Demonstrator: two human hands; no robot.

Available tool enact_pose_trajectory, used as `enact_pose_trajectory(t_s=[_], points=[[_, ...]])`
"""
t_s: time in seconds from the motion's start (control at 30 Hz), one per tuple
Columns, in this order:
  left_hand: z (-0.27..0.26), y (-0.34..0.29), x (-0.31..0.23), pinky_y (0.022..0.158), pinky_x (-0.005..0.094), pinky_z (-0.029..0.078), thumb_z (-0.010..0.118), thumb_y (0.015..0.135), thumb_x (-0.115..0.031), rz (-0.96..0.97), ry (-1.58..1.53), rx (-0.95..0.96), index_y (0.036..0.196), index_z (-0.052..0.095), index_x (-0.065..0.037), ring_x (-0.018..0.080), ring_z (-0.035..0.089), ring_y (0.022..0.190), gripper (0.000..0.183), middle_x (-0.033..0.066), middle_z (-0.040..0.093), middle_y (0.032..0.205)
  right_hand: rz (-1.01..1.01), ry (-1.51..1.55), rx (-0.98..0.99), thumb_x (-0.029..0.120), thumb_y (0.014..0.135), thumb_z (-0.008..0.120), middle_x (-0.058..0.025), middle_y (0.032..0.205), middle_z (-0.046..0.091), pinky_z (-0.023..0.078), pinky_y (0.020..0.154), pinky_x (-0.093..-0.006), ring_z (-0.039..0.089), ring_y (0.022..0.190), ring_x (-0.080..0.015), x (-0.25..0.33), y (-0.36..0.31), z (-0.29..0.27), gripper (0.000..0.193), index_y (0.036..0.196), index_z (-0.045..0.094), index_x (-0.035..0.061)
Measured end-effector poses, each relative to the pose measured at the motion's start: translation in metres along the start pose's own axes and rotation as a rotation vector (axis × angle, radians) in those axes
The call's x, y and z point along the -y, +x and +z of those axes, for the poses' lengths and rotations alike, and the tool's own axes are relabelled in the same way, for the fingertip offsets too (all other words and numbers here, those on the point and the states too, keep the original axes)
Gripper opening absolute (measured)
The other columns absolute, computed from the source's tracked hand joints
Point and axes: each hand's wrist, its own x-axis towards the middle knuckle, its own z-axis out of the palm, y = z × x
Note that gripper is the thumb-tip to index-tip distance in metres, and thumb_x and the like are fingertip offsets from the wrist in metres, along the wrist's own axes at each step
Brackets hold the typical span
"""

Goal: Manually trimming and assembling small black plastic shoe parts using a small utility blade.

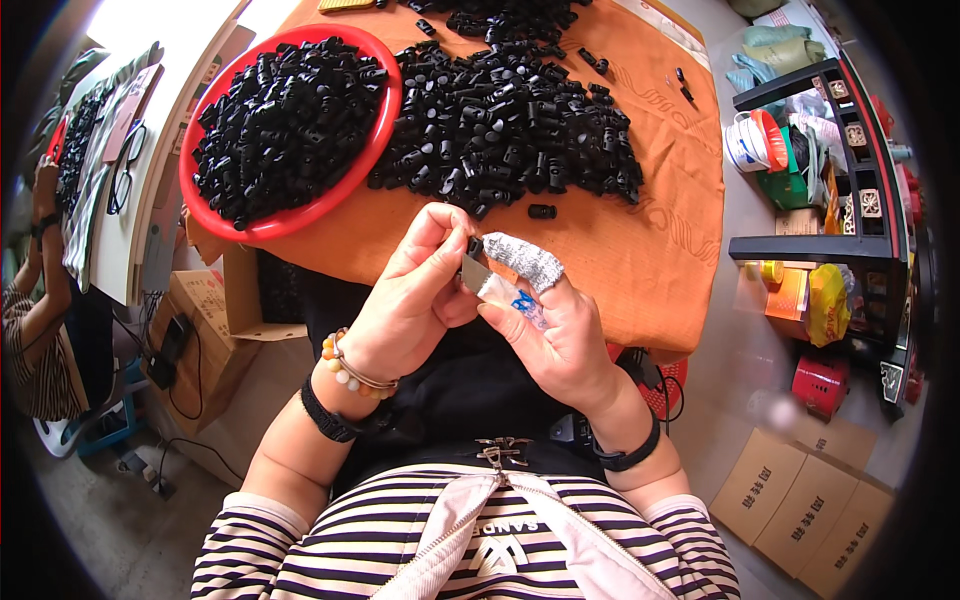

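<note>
1. Because the left hand (405, 300) pinches a small black plastic piece (474, 246) only between thumb tip and forefinger, right against a short metal blade (470, 272), the piece may slip and drop onto the dark lap, where it would be hard to find.
2. The right hand (560, 335) is closed around the blade, with its forefinger wrapped in a grey fabric guard (525, 260). The left fingers have no such cover (they are bare), so a slip of the blade toward them could cut the skin.
3. The pair of hands works just in front of the edge of the orange cloth (650, 250), not above it, so a piece that falls may miss the table.
4. The loose heap of black pieces (510, 125) lies just beside the red bowl (385, 120), which is also full. I judge that finished and unfinished pieces could get mixed if one is tossed carelessly.
5. One single piece (542, 211) lies apart near the cloth's edge; a sleeve could sweep it off.
</note>
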Motion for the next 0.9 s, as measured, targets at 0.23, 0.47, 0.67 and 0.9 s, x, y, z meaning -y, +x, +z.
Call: enact_pose_trajectory(t_s=[0.23, 0.47, 0.67, 0.9], points=[[0.001, -0.001, 0.000, 0.043, 0.0172, 0.021, 0.040, 0.097, -0.021, -0.057, -0.023, 0.014, 0.101, 0.044, -0.013, 0.0018, 0.025, 0.049, 0.009, -0.0055, 0.043, 0.069, -0.050, -0.084, -0.026, 0.011, 0.085, 0.061, -0.0150, 0.089, 0.065, 0.051, 0.067, -0.0287, 0.066, 0.080, -0.0200, -0.006, -0.002, -0.002, 0.042, 0.123, 0.047, -0.0004], [0.004, -0.001, 0.000, 0.042, 0.0175, 0.020, 0.041, 0.097, -0.020, -0.075, -0.063, -0.024, 0.100, 0.044, -0.011, 0.0017, 0.025, 0.048, 0.009, -0.0057, 0.042, 0.069, 0.052, 0.030, -0.035, 0.011, 0.084, 0.062, -0.0055, 0.065, 0.055, 0.043, 0.052, -0.0239, 0.053, 0.056, -0.0095, -0.003, -0.004, 0.002, 0.043, 0.122, 0.047, -0.0014], [0.004, -0.001, -0.002, 0.041, 0.0177, 0.020, 0.041, 0.096, -0.020, -0.108, -0.056, -0.033, 0.099, 0.044, -0.012, 0.0017, 0.025, 0.047, 0.009, -0.0061, 0.041, 0.065, 0.022, 0.049, -0.036, 0.010, 0.085, 0.062, -0.0059, 0.067, 0.055, 0.044, 0.054, -0.0238, 0.055, 0.058, -0.0101, -0.002, -0.003, 0.001, 0.042, 0.122, 0.046, -0.0010], [0.004, -0.001, -0.003, 0.042, 0.0172, 0.021, 0.042, 0.096, -0.020, -0.125, -0.078, -0.033, 0.100, 0.044, -0.012, 0.0018, 0.026, 0.047, 0.009, -0.0054, 0.043, 0.065, 0.021, 0.151, -0.028, 0.009, 0.086, 0.059, -0.0122, 0.084, 0.065, 0.051, 0.068, -0.0268, 0.066, 0.084, -0.0180, -0.004, -0.004, 0.003, 0.040, 0.122, 0.045, -0.0007]])
